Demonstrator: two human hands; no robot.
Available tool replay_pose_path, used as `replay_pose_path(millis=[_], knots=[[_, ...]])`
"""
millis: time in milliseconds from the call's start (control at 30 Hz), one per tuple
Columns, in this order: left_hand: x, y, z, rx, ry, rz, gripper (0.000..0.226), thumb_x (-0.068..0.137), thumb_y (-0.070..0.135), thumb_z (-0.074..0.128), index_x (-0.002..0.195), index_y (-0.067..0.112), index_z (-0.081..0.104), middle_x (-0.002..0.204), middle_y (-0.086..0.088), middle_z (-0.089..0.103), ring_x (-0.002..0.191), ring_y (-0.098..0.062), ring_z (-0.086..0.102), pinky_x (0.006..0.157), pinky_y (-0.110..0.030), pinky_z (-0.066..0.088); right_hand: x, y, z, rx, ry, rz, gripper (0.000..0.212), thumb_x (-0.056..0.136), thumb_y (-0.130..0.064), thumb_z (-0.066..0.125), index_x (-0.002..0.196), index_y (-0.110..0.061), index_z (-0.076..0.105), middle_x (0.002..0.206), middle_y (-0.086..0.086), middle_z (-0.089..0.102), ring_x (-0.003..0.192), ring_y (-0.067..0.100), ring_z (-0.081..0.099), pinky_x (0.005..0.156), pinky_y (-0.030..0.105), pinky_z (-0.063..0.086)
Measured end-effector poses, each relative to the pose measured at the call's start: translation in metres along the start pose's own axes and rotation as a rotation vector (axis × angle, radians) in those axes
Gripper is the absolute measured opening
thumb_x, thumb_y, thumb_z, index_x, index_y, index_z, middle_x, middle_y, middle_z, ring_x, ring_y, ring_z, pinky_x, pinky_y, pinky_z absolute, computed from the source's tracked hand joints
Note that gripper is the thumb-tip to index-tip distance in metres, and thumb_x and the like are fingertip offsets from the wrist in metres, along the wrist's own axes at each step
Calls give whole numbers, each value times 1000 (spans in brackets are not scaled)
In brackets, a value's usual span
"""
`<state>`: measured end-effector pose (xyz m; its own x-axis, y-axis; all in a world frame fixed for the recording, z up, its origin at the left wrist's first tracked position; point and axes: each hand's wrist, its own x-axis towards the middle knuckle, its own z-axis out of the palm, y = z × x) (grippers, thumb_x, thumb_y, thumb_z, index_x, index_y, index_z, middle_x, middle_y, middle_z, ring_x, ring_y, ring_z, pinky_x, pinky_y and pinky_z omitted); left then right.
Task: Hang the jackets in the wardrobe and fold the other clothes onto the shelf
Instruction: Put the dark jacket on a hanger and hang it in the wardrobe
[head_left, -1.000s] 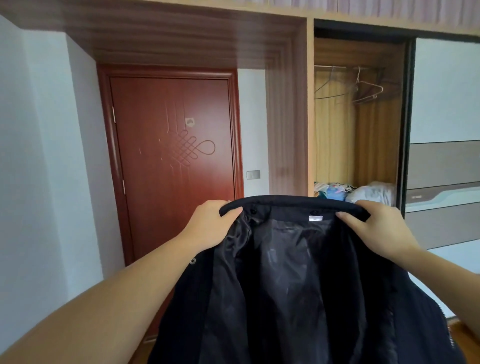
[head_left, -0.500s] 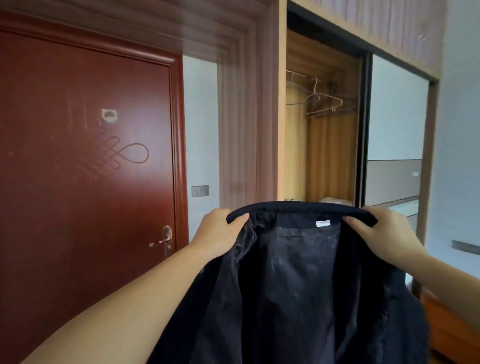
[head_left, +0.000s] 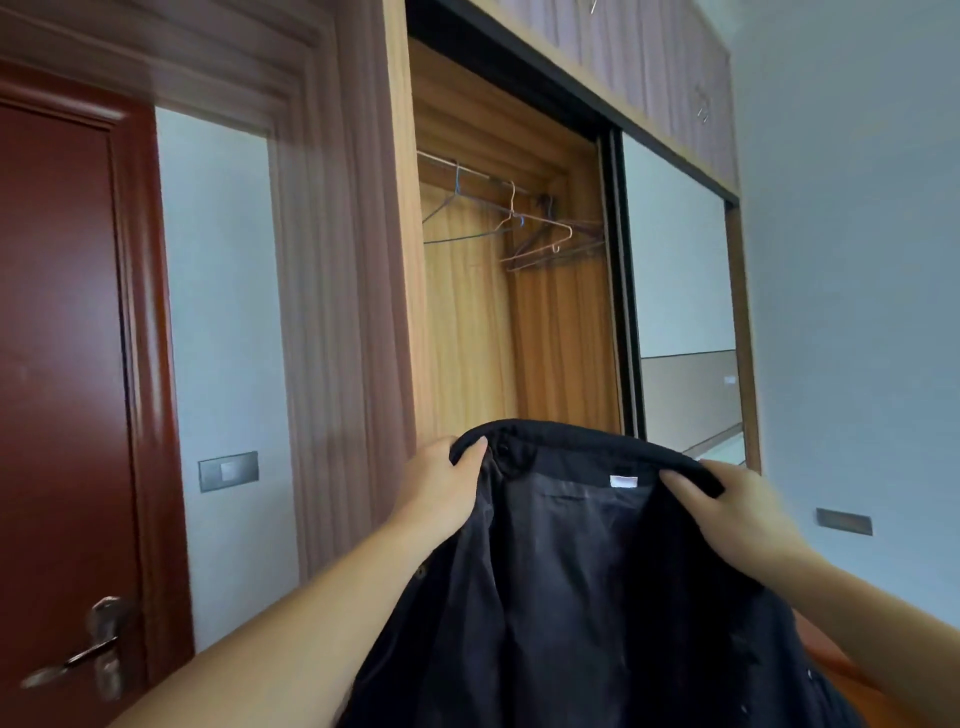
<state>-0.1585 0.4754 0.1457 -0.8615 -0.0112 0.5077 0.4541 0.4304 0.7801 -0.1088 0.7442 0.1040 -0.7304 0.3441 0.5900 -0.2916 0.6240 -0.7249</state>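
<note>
Presently held up by both hands: dark jacket (head_left: 582, 582), lining side toward the camera. Left hand (head_left: 441, 488) clamped on the collar's left end, thumb over the inner edge, fingers hidden behind the cloth. Right hand (head_left: 737, 512) clamped on the collar's right end, fingers curled over the dark rim. Collar stretched between the two grips in a shallow arch; white label (head_left: 623, 481) between them, nearer the right grip. Body of the jacket hanging straight below both grips, running out of the lower edge of view. Beyond and above the grips: open wardrobe (head_left: 467, 322), wood-lined. Rail (head_left: 467, 169) high above the left grip, with several bare wire hangers (head_left: 540, 234) bunched toward its right end, well apart from the collar. Sliding door panel (head_left: 680, 270) above the right grip. Red door (head_left: 62, 389) far left of the left grip, handle (head_left: 93, 654) low. Wall switch (head_left: 228, 471) left of the left grip.
</note>
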Motion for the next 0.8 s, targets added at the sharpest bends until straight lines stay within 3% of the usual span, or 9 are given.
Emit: replay_pose_path(millis=[167, 333, 500, 567, 667, 800], knots=[[100, 4, 72, -58, 143, -50, 48, 99, 42, 45, 95, -3, 60, 70, -3, 50, 63, -17, 47, 58, -28, 37, 104, 44, 34, 196, -4, -3, 23, 95, -41, 54, 86, -26, 70, 76, -7, 72, 75, 10, 67, 71, 33, 54], [179, 8, 116, -158, 225, -80, 47, 99, 41, 46, 99, -4, 60, 78, -6, 53, 67, -19, 48, 57, -27, 37, 193, 62, 52, 282, 26, -51, 30, 97, -37, 53, 76, -21, 67, 70, -3, 69, 68, 7, 64, 55, 22, 41], [254, 8, 148, -211, 248, -59, 36, 100, 40, 46, 81, 10, 51, 69, -2, 46, 63, -17, 44, 56, -26, 35, 270, 82, 75, 307, 42, -113, 35, 98, -33, 53, 75, -11, 68, 72, 6, 70, 66, 13, 63, 50, 12, 43], [285, 7, 157, -231, 258, -25, 35, 99, 40, 46, 81, 11, 54, 68, -1, 47, 62, -16, 45, 55, -26, 35, 300, 87, 83, 296, 48, -143, 33, 97, -34, 53, 76, -14, 69, 76, 5, 71, 69, 8, 65, 56, 15, 46], [330, 6, 166, -262, 281, 21, 35, 99, 40, 47, 82, 11, 56, 67, -1, 48, 60, -16, 46, 56, -26, 37, 343, 88, 98, 303, 82, -212, 29, 98, -31, 54, 71, -27, 65, 72, -7, 69, 63, -6, 62, 53, 8, 43], [391, 5, 178, -259, 343, 70, 37, 98, 40, 48, 79, 9, 56, 65, -1, 47, 59, -18, 44, 55, -27, 35, 410, 91, 121, 320, 120, -244, 29, 97, -35, 55, 78, -20, 71, 74, -1, 72, 75, 11, 67, 61, 23, 47]])
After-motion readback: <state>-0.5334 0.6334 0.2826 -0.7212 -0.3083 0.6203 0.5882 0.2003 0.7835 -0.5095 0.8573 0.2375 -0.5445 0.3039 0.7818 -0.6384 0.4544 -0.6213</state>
